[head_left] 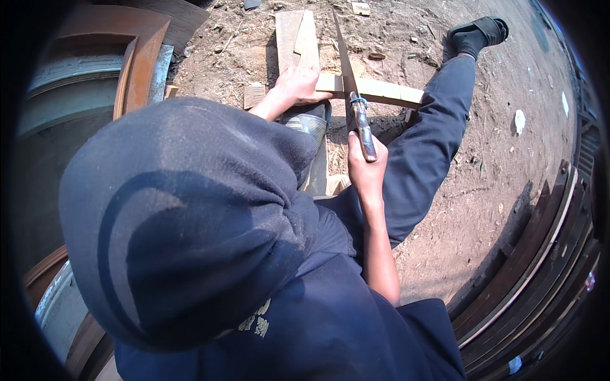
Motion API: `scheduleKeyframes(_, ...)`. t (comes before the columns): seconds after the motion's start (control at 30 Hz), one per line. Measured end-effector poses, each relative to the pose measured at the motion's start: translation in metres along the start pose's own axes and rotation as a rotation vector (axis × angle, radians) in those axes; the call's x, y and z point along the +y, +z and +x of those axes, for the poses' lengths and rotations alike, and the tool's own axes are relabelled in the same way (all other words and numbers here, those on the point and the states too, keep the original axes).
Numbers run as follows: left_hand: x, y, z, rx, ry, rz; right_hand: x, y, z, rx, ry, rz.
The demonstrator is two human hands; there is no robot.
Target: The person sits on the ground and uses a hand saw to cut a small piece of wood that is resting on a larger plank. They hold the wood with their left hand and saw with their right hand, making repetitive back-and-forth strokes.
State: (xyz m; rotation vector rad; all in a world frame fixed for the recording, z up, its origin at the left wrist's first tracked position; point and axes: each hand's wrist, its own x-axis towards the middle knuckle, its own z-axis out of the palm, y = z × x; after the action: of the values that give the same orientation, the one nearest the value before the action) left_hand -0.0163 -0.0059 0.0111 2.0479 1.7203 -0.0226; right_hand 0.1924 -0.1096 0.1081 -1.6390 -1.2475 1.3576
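Observation:
My right hand (368, 165) is closed around the handle of a hand saw (346, 60), whose long blade points away from me. The blade crosses a pale, slightly curved wooden strip (387, 90); I cannot tell how deep its teeth sit. My left hand (295, 87) grips the strip's left end, just left of the blade, its fingers partly hidden. Below that hand lies a wider board (289, 38) with a stepped line across its face. The strip's right end reaches my outstretched right leg (438, 127).
Dark cloth over my bent left leg (190, 209) fills the left. Brown wooden frames (143, 70) lean at the upper left. Long dark timbers (540, 267) are stacked at the lower right. Small wood scraps (254, 95) lie on the bare dirt ground (489, 184).

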Motion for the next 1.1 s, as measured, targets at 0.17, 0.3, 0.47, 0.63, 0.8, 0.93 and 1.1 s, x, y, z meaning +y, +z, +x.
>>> scheduleKeyframes(0.17,0.007,-0.007,0.004,-0.039,-0.026,0.045,-0.005,-0.031,-0.054,0.015,0.068,-0.033)
scheduleKeyframes(0.3,0.002,-0.001,0.005,-0.034,-0.013,0.05,-0.001,-0.011,-0.015,-0.012,0.019,0.034)
scheduleKeyframes(0.47,0.004,-0.004,0.005,-0.077,-0.037,0.038,-0.005,0.006,0.007,0.007,-0.021,-0.013)
scheduleKeyframes(0.63,0.007,0.0,0.007,-0.011,-0.001,0.062,0.007,-0.016,-0.043,0.099,-0.006,0.034)
scheduleKeyframes(0.8,0.007,0.006,0.006,-0.021,0.014,0.045,-0.002,0.009,0.03,0.057,-0.078,0.05)
scheduleKeyframes(0.93,0.005,-0.006,0.004,-0.06,-0.023,0.046,-0.004,-0.002,-0.009,0.018,0.02,0.007)
scheduleKeyframes(1.1,0.003,0.004,0.004,-0.039,-0.013,0.061,0.001,-0.013,-0.029,0.024,0.02,-0.019)
